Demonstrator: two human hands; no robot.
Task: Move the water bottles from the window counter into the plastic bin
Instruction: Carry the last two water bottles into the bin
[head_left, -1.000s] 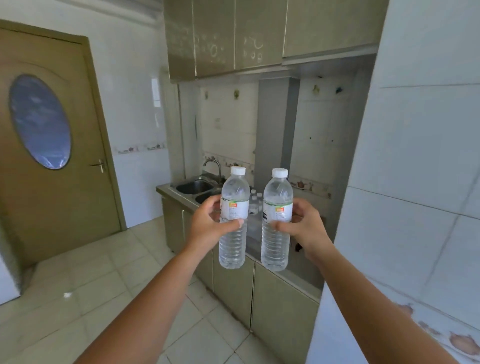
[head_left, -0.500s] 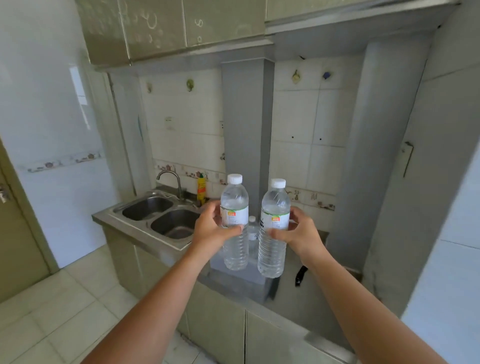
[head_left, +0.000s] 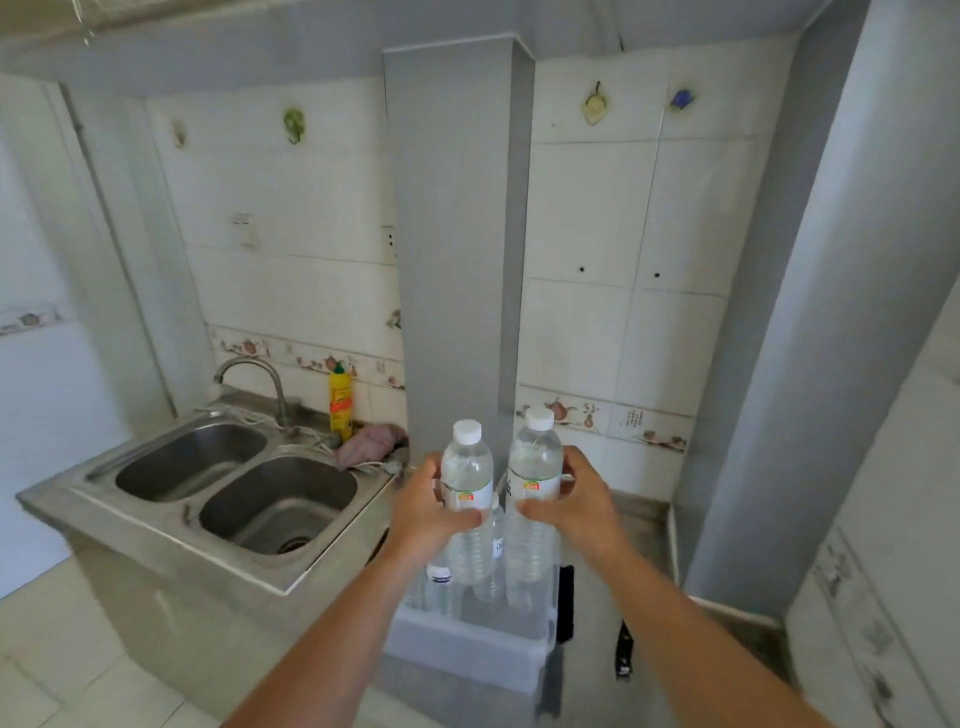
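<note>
I hold two clear water bottles with white caps upright, side by side, above a translucent plastic bin (head_left: 467, 657) on the counter. My left hand (head_left: 423, 512) grips the left bottle (head_left: 466, 483) at its label. My right hand (head_left: 579, 506) grips the right bottle (head_left: 535, 467) the same way. Inside the bin, several more bottles (head_left: 441, 587) stand below and behind the two held ones, partly hidden by them.
A steel double sink (head_left: 234, 488) with a tap (head_left: 260, 379) lies left of the bin, with a yellow detergent bottle (head_left: 340, 402) and a pink cloth (head_left: 369, 444) behind it. A grey pillar (head_left: 457, 234) rises behind the bin. Dark objects (head_left: 623, 649) lie on the counter to its right.
The view has closed in on the counter and tilted down. Both hands, still gripping the bottles, now hover right over the bin, which shows fully in front.
</note>
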